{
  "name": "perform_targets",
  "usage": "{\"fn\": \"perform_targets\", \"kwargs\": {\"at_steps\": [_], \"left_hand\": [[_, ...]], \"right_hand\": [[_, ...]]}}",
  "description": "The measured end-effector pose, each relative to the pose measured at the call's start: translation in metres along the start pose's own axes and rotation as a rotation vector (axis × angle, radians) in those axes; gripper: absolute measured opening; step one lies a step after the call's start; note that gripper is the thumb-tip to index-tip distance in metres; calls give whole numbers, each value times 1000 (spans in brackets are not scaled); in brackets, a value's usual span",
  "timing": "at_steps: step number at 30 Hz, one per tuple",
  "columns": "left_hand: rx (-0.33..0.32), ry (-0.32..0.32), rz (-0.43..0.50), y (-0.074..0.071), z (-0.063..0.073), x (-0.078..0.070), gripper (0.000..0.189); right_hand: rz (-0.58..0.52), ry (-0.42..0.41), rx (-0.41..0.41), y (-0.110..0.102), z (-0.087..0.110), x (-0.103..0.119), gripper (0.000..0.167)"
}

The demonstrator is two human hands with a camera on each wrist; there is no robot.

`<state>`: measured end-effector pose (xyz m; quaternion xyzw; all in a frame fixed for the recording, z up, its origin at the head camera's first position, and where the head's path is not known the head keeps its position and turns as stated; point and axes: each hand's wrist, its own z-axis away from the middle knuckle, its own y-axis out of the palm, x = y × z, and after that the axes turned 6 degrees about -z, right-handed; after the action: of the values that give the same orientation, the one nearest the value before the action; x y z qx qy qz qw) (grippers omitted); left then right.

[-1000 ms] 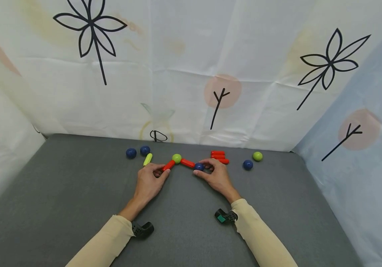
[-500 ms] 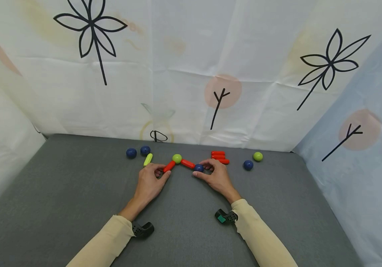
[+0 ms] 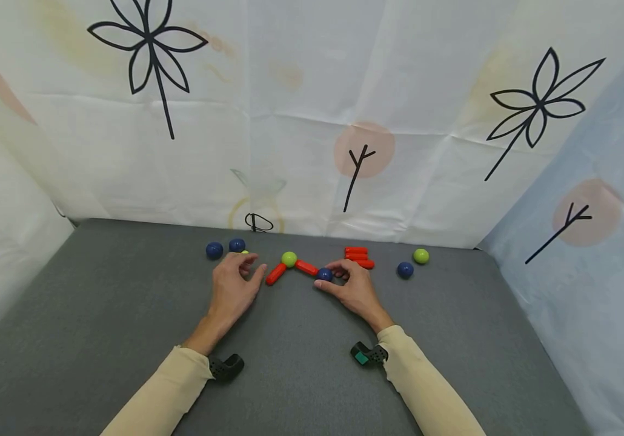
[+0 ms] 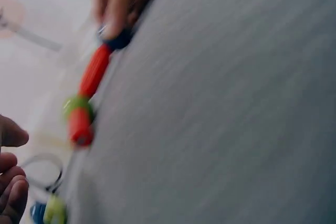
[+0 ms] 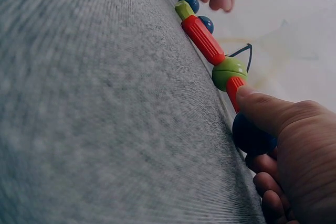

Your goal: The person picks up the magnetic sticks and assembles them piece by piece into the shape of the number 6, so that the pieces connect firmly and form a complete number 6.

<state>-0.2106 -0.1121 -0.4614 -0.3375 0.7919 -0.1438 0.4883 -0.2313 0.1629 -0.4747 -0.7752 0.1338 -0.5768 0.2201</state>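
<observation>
A bent chain lies on the grey table: a red rod, a green ball, a second red rod and a dark blue ball. My right hand grips that blue ball between thumb and fingers at the chain's right end. Just left of the chain, my left hand hovers with thumb and fingers parted, holding nothing. In the head view it hides most of a yellow-green rod, which shows near two blue balls in the right wrist view.
Two blue balls sit at the back left. Behind my right hand lie several red rods side by side. Farther right are another blue ball and a green ball. A printed white cloth hangs along the table's back edge.
My left hand has let go of the left red rod and moved left and slightly back, over the yellow-green rod. The right hand stays on its blue ball.
</observation>
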Motion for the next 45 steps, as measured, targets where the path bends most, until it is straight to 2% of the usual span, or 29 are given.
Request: {"fn": "perform_targets", "kwargs": {"at_steps": [4,7,9,14,17,23,30,35,39,45], "left_hand": [[-117,-38,-43,-16,-13,25,30],[-146,-74,-69,-26,-19,45,39],[-114,-99,-79,-32,-22,54,45],[43,-138,-103,-40,-26,63,51],[66,-158,-102,-41,-27,65,47],[47,-219,-103,-39,-24,56,43],[2,-139,-27,-28,-15,29,43],[44,-124,22,-14,-3,14,43],[70,-118,53,-5,4,10,42],[60,-110,67,0,7,11,39]], "right_hand": [[4,-5,-3,0,0,0,36],[5,-7,-3,1,0,0,36],[5,-5,-3,1,0,0,36],[-1,-16,-4,1,0,0,36],[-1,-20,-3,1,0,0,35],[0,-19,6,1,-1,2,35],[8,-65,14,1,-1,0,40],[19,-142,28,1,-1,-4,46],[20,-196,56,1,-1,-4,47],[0,-221,82,2,-1,0,44]]}}
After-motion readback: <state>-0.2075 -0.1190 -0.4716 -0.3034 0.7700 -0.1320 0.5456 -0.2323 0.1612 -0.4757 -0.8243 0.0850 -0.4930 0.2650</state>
